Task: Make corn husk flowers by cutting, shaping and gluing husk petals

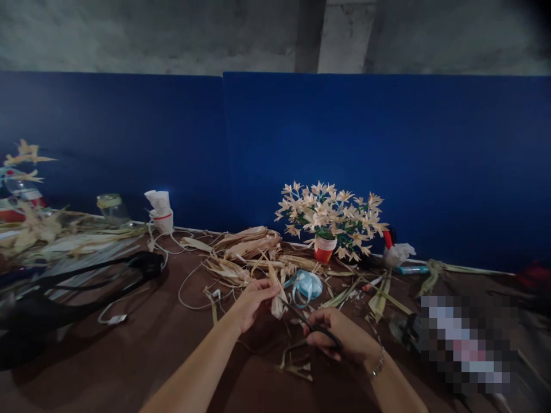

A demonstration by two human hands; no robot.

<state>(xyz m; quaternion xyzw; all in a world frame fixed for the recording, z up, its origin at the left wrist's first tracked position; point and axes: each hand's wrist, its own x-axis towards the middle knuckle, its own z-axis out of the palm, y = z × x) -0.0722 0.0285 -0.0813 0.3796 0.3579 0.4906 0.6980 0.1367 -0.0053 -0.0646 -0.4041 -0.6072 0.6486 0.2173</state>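
At the lower centre of the frame, my left grip (255,301) pinches a dry husk piece (278,307) tip-upward, seemingly to steady it beside the scissors (317,328), whose handles my right grip (336,332) encloses.

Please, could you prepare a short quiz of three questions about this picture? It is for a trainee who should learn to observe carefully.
1. Multiple choice: which tool is in the right hand?
A) a hammer
B) a pair of scissors
C) a paintbrush

2. True or false: the left hand is holding the glass jar.

3. Fill in the blank: the ribbon lying on the table, between the hands and the potted flowers, is light ____.

Key:
1. B
2. False; it holds a pale, dry leaf piece.
3. blue
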